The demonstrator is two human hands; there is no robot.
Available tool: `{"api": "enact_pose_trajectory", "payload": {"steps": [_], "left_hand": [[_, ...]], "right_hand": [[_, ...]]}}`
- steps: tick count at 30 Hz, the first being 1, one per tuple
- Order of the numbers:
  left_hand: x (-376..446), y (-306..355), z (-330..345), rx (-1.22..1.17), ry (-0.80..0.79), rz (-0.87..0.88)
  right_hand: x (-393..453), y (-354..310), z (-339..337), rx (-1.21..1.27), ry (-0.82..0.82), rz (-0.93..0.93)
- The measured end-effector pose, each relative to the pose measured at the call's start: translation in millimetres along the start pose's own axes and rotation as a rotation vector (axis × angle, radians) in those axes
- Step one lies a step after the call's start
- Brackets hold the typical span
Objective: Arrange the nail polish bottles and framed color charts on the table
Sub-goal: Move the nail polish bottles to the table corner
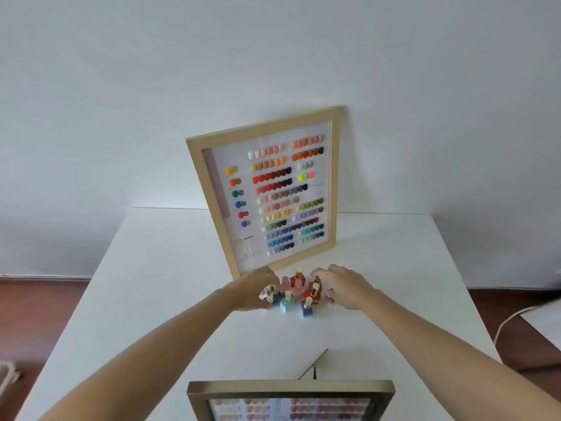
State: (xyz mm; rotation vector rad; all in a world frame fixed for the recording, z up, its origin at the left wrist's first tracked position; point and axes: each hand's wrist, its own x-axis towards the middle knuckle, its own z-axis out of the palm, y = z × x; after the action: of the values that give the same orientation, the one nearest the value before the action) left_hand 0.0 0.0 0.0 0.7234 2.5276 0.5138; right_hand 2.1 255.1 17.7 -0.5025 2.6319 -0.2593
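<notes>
Nearest the camera, a gold-framed color chart [290,401] is laid on the white desk [151,299], beyond which a cluster of nail polish bottles [296,293] is flanked by the left hand [258,288] and right hand [344,287], fingers spread apart, before a wood-framed color chart [267,189] leaned against the wall.

On the white worktop [151,299], both hands flank a cluster of nail polish bottles [296,294]: left hand [258,291] touching its left side, right hand [341,287] spread beside it. A framed color chart [267,189] leans against the wall behind; another frame [291,399] stands nearest the camera.
</notes>
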Motion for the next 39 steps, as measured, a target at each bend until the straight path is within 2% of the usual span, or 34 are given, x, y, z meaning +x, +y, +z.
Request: {"api": "enact_pose_trajectory", "payload": {"steps": [8,15,25,30,33,39], "left_hand": [[6.7,2.0,6.3,0.094,0.001,-0.046],[5.2,1.8,7.0,0.125,-0.009,-0.068],[-21.2,-1.7,-25.2,0.048,-0.002,-0.106],[-13.8,30.9,-67.0,0.088,0.027,-0.073],[2.7,60.5,-84.6,0.105,0.041,-0.014],[56.9,127.0,-82.4,0.123,0.016,0.141]], "right_hand": [[4.5,-2.0,5.2,0.045,0.050,-0.037],[4.0,-2.5,13.6,0.076,0.121,0.012],[-26.3,33.8,12.2,0.211,0.241,0.109],[-54.7,68.1,-2.7,0.255,0.297,0.194],[-76.7,92.2,-9.2,0.366,0.329,0.253],[-124.3,139.0,-14.6,0.547,0.412,0.384]]}}
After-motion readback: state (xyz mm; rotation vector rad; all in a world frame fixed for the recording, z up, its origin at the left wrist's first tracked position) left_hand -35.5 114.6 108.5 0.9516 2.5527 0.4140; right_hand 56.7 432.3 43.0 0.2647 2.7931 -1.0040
